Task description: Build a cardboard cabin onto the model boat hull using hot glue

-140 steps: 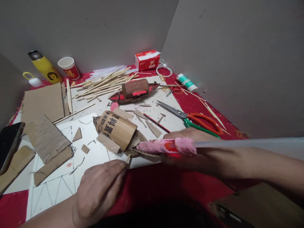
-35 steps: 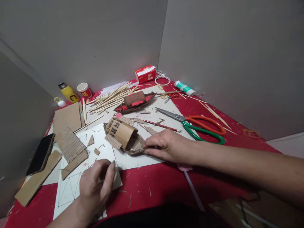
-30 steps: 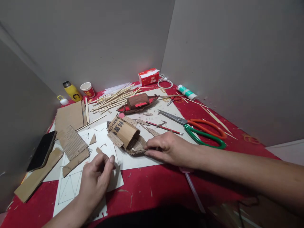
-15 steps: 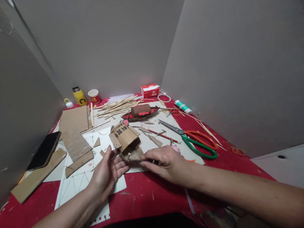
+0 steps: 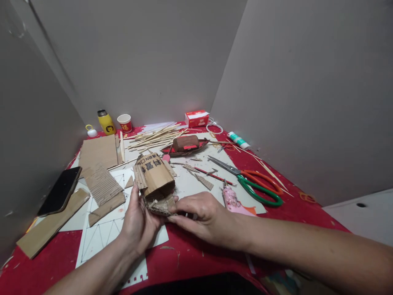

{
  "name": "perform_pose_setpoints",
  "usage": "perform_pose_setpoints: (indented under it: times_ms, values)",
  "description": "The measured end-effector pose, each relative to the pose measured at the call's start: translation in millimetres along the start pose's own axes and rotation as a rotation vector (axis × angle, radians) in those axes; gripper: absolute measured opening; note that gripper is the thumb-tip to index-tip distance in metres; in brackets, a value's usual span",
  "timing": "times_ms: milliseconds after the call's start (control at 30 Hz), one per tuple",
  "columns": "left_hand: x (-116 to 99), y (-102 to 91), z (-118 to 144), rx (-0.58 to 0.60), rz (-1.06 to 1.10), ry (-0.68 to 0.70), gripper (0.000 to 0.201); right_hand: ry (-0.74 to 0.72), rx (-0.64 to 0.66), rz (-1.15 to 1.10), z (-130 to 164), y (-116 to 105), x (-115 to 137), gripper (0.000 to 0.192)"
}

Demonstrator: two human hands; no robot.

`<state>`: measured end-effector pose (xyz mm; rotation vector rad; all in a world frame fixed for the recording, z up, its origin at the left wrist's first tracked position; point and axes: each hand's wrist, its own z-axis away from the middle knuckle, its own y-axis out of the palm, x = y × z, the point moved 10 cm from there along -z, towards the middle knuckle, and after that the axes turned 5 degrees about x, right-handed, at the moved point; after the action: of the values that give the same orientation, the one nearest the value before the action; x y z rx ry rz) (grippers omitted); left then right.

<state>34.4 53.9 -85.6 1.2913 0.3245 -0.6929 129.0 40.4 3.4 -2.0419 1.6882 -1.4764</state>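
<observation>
A cardboard model boat (image 5: 156, 177) with an arched, printed cover is held up off the papers, its open end facing me. My left hand (image 5: 139, 219) cups it from the left and below, thumb along its side. Thumb and fingers of my right hand (image 5: 199, 211) pinch the near right edge of its base. Beyond it on the table rests a finished-looking brown and red model boat (image 5: 186, 145). A pink glue gun (image 5: 231, 198) lies just past my right hand, partly hidden by it.
Large scissors (image 5: 245, 176) with orange and green handles lie at the right beside a red pencil (image 5: 215, 176). Thin wooden sticks (image 5: 153, 139) are heaped at the back. On the left are a phone (image 5: 59, 190), cardboard pieces (image 5: 98, 151) and a drawn sheet (image 5: 98, 241). A yellow bottle (image 5: 106, 123) stands behind.
The cardboard boat has risen and tilted toward me, moving slightly left. My left hand has closed around its side, and my right hand has moved left with it. More of the glue gun shows.
</observation>
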Motion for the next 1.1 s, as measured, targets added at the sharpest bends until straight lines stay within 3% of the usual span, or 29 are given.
perform_pose_setpoints:
  times_ms: [167,267,400,700,933,1100]
  values:
    - [-10,-8.8,-2,-0.097,0.006,0.069,0.054,0.043,-0.061,-0.071,-1,-12,5,0.021]
    - [-13,-12.2,-1,-0.159,0.016,0.086,0.05,0.099,-0.136,0.003,0,-26,7,0.016]
    - [-17,-11.1,-2,-0.133,0.01,0.151,0.052,0.178,-0.183,0.025,-4,-32,5,0.011]
    - [-23,-16.1,-3,-0.071,-0.044,0.289,0.053,0.07,-0.148,0.064,-16,-7,20,0.018]
    - [-26,-17.1,-1,-0.067,-0.1,0.346,0.049,0.102,-0.096,0.083,-21,8,18,0.017]
    - [-28,-26.4,1,-0.128,-0.167,0.389,0.045,0.15,-0.073,0.099,-24,13,13,0.015]
